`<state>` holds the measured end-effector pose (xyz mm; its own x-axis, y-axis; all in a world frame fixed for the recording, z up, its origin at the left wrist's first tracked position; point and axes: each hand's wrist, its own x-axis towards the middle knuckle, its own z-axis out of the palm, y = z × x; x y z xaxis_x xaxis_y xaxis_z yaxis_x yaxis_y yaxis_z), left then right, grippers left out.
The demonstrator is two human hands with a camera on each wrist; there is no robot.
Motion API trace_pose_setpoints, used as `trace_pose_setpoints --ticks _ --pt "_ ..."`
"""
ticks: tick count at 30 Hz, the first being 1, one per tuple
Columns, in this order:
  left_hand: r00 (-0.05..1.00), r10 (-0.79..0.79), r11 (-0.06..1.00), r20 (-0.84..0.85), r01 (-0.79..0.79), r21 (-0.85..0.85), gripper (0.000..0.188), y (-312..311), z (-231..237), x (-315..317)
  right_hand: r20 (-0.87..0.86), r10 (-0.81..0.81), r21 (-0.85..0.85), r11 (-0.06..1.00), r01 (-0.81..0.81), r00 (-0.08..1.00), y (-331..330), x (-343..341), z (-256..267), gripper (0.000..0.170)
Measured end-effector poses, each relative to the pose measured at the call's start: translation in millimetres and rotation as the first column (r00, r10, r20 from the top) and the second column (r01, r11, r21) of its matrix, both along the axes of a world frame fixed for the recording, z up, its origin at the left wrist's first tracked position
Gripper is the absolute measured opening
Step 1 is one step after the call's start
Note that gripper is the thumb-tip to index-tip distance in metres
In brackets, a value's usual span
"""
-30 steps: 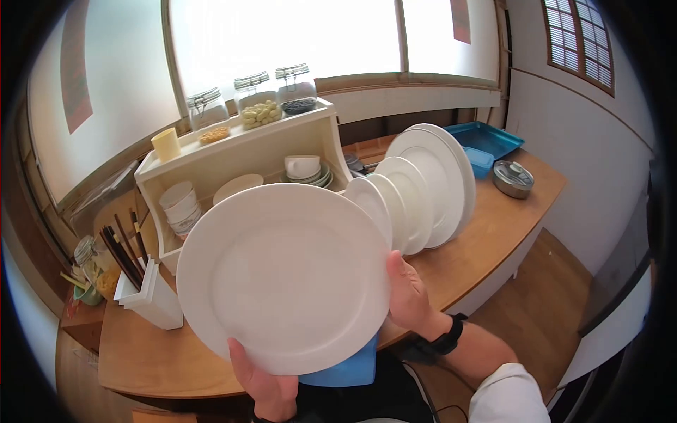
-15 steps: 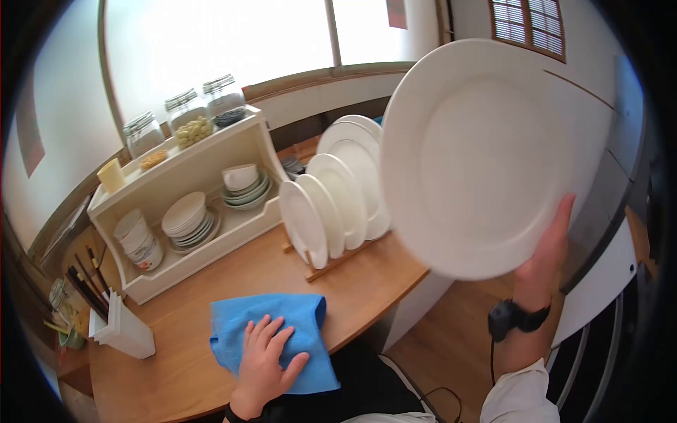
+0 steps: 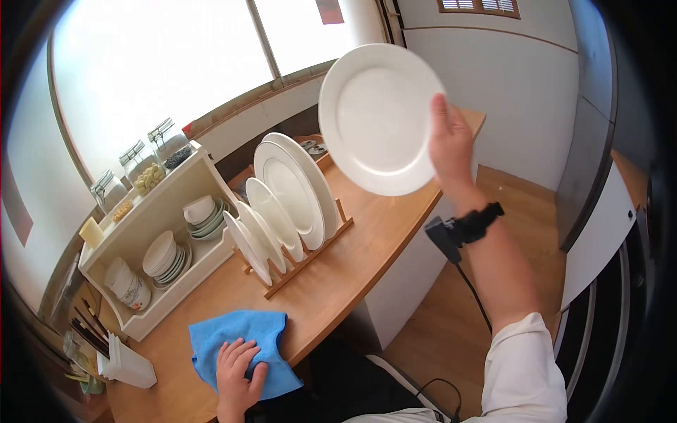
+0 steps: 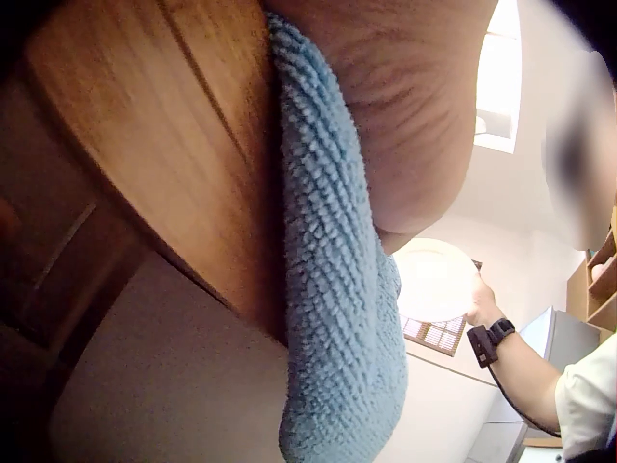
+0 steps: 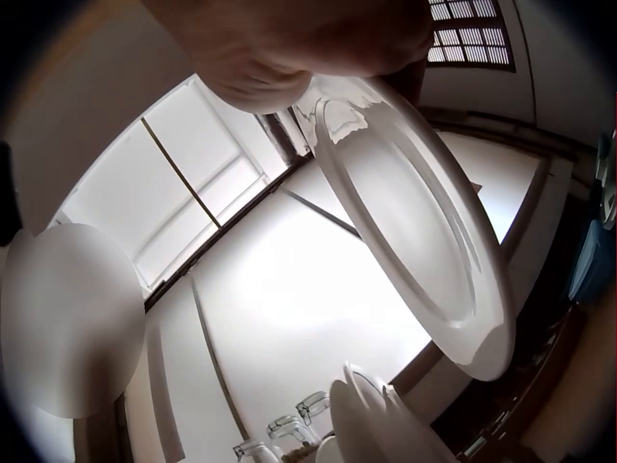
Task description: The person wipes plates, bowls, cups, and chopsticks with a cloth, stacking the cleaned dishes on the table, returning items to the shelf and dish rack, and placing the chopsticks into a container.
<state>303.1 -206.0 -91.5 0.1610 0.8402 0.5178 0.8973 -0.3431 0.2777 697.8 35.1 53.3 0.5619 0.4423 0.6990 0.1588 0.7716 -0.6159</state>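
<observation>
A: What does the right hand (image 3: 451, 144) have?

B: A white plate (image 3: 377, 116), round and glossy, with a broad, smooth rim about a shallow well. The thumb lies over the rim's front and the fingers go behind, so it's a narrow pinch on the plate's right side.

A: Where is that plate exactly?

B: Up in the air, tilted, toward the right end of the desk (image 3: 338, 292), clear of the wood.

A: And the left hand (image 3: 236, 370)?

B: It rests palm down on a blue cloth (image 3: 271, 342), fingers loosely extended and a little apart, wide rather than gripping.

A: What's the cloth like?

B: Nubby. The left wrist view shows rows of tiny tufts and a thick, rounded fold. It lies at the desk's front edge, one corner reaching past it.

A: Anything between the cloth and the right end?

B: A wooden rack (image 3: 310, 259) with slim rails, running along the front edge. White plates (image 3: 282, 187) stand in it on edge, the smaller discs at its left and the larger ones at its right.

A: Behind?

B: A cream shelf unit (image 3: 166, 299) along the back edge, topped with clear glass jars (image 3: 144, 169) with wire clasps.
</observation>
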Motion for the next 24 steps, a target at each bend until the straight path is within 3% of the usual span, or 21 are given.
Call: trace_pose_setpoints --ticks 6,9,13,15,24 --pt "0.998 0.048 0.999 0.032 -0.047 -0.027 0.025 1 5 12 0.16 -0.069 0.046 0.997 0.062 0.985 47 -39 -7 0.04" --pt "0.997 0.061 0.998 0.045 -0.06 -0.025 0.025 2 0 11 0.253 -0.058 -0.014 0.998 0.064 0.966 50 -58 -6 0.039" --pt "0.995 0.087 0.996 0.048 -0.085 -0.036 0.025 4 0 11 0.292 -0.029 -0.021 0.999 0.036 0.956 55 -78 -9 0.04" --pt "0.995 0.09 0.995 0.048 -0.088 -0.039 0.024 4 0 11 0.356 0.101 -0.167 0.985 -0.043 0.929 53 -83 -10 0.041" --pt "0.994 0.1 0.994 0.047 -0.099 -0.043 0.024 4 0 10 0.359 0.124 -0.216 0.975 -0.047 0.925 72 -99 -27 0.041"
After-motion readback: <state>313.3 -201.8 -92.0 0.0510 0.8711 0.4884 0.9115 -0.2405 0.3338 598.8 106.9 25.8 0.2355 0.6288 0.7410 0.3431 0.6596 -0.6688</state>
